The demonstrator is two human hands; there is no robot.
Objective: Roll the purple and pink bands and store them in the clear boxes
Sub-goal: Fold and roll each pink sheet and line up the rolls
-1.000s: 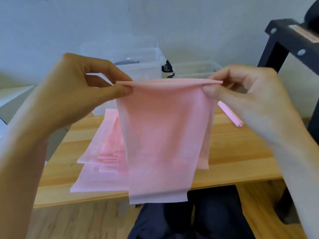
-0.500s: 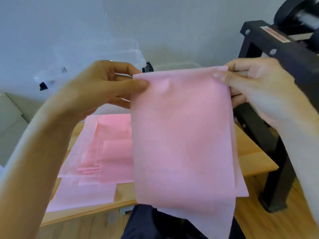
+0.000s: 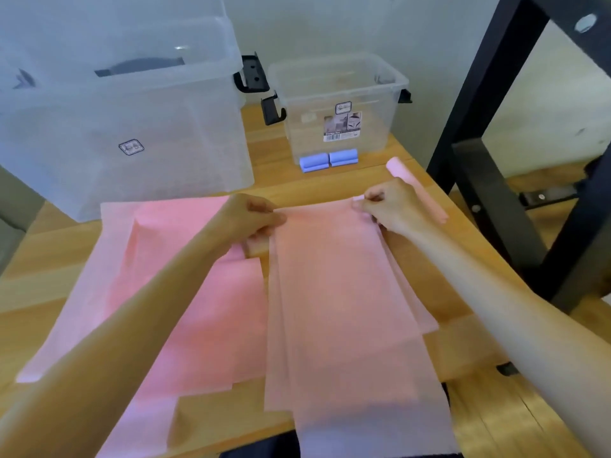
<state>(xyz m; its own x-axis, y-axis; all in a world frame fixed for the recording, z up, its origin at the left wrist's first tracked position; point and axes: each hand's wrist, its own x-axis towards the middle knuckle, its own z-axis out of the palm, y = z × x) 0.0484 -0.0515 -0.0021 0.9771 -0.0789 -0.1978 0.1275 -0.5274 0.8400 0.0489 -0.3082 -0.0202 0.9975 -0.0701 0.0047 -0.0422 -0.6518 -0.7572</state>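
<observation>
A long pink band [image 3: 344, 309] lies stretched over the wooden table [image 3: 330, 186], its near end hanging past the front edge. My left hand [image 3: 251, 219] pinches its far left corner and my right hand [image 3: 390, 206] pinches its far right corner. More flat pink bands [image 3: 158, 285] are spread in a pile to the left. A rolled pink band [image 3: 420, 190] lies behind my right hand. Two rolled purple bands [image 3: 327, 159] sit inside the small clear box [image 3: 337, 104] at the back. A large clear box [image 3: 125, 104] stands at the back left.
A black metal frame [image 3: 489, 104] stands close to the table's right side. Black latches stick out from both boxes. A grey wall runs behind the table. The wooden floor shows below the front edge on the right.
The band was held up in the air in front of my face; now both hands have lowered it onto the table. My view has tipped down, bringing both boxes into sight.
</observation>
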